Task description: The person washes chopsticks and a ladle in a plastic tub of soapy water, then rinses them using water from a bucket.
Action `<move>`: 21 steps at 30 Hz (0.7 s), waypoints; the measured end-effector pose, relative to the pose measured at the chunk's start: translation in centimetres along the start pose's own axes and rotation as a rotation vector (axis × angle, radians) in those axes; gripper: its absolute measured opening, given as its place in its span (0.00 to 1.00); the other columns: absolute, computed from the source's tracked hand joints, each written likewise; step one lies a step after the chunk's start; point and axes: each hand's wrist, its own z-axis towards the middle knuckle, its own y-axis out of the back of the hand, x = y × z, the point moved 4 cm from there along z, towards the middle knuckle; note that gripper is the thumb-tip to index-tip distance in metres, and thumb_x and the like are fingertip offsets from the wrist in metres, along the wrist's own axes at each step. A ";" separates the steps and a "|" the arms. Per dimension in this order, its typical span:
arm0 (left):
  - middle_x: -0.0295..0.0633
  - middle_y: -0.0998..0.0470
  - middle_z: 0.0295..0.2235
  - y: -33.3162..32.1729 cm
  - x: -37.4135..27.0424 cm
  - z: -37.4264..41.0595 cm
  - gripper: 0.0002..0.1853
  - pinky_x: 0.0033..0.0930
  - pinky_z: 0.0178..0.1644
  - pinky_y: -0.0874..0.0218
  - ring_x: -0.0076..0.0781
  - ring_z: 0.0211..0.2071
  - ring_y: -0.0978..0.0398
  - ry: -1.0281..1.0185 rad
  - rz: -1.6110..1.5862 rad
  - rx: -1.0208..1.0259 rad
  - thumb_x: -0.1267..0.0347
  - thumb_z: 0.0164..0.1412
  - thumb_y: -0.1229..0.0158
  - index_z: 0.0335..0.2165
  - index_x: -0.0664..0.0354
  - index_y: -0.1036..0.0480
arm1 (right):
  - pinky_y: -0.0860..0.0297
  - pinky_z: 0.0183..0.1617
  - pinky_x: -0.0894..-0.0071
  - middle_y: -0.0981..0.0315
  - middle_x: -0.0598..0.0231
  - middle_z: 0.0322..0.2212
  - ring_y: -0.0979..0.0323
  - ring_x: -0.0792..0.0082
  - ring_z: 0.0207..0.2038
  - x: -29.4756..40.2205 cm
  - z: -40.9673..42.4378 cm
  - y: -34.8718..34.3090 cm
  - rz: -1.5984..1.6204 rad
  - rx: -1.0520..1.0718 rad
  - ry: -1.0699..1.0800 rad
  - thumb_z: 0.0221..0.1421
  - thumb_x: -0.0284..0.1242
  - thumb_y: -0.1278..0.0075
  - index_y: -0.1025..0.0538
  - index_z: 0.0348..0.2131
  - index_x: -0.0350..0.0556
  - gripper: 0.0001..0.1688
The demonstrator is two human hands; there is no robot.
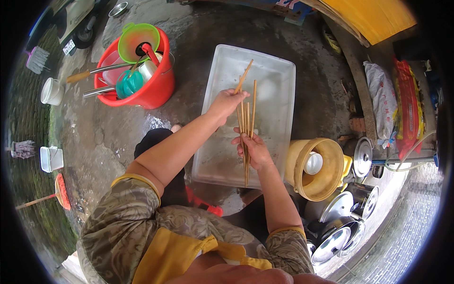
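Observation:
Several brown wooden chopsticks (247, 117) stand in a loose bundle in my right hand (256, 148), their lower ends reaching below the palm. My left hand (227, 103) is up and to the left of it, shut on a couple of chopsticks (244, 76) that slant to the upper right. Some sticks of the bundle pass close beside the left fingers; whether they touch cannot be told. Both hands are over a white translucent plastic tub (276, 106), which looks wet inside and lies on the ground in front of me.
A red bucket (156, 94) at the upper left holds a green funnel (127, 44), a teal jug (129, 84) and long-handled utensils. Right of the tub lies a tan bucket (301, 183) with a white cup (313, 163) inside. Lidded metal pots (333, 245) crowd the lower right.

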 end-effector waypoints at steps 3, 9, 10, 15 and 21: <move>0.38 0.27 0.34 1.7 -1.6 0.3 0.14 0.32 0.46 0.46 0.26 0.39 0.36 -0.039 -0.044 -0.116 0.58 0.58 0.49 0.30 0.54 0.23 | 0.40 0.24 0.82 0.34 0.70 0.23 0.42 0.81 0.19 -0.5 0.2 0.8 -0.072 -0.005 0.014 0.62 0.31 0.63 0.34 0.49 0.43 0.18; 0.32 0.33 0.18 9.6 -8.6 -1.0 0.16 0.24 0.26 0.42 0.21 0.22 0.34 -0.349 -0.463 -0.337 0.59 0.65 0.61 0.32 0.58 0.34 | 0.43 0.20 0.83 0.41 0.75 0.20 0.45 0.83 0.19 -1.2 -0.6 2.6 -0.101 -0.062 -0.032 0.60 0.30 0.60 0.31 0.45 0.46 0.15; 0.31 0.35 0.17 10.3 -9.0 -1.4 0.16 0.25 0.26 0.42 0.21 0.21 0.35 -0.397 -0.551 -0.351 0.59 0.65 0.61 0.32 0.59 0.34 | 0.44 0.20 0.82 0.42 0.75 0.20 0.44 0.83 0.19 -1.5 -0.7 3.3 -0.084 -0.120 -0.035 0.60 0.30 0.59 0.32 0.44 0.46 0.14; 0.28 0.31 0.25 6.5 -6.0 -2.6 0.12 0.24 0.30 0.40 0.18 0.24 0.36 -0.362 0.145 0.019 0.63 0.63 0.54 0.41 0.57 0.30 | 0.46 0.17 0.81 0.43 0.73 0.21 0.44 0.82 0.19 -2.1 -0.5 4.4 -0.098 -0.193 -0.091 0.55 0.25 0.58 0.36 0.38 0.45 0.09; 0.49 0.28 0.43 -2.2 3.7 -6.7 0.18 0.43 0.50 0.41 0.43 0.45 0.31 -0.804 1.094 0.761 0.67 0.60 0.56 0.50 0.49 0.34 | 0.47 0.15 0.82 0.41 0.68 0.22 0.42 0.81 0.20 -1.6 -1.5 -0.2 -0.127 0.097 -0.258 0.51 0.21 0.60 0.37 0.33 0.45 0.06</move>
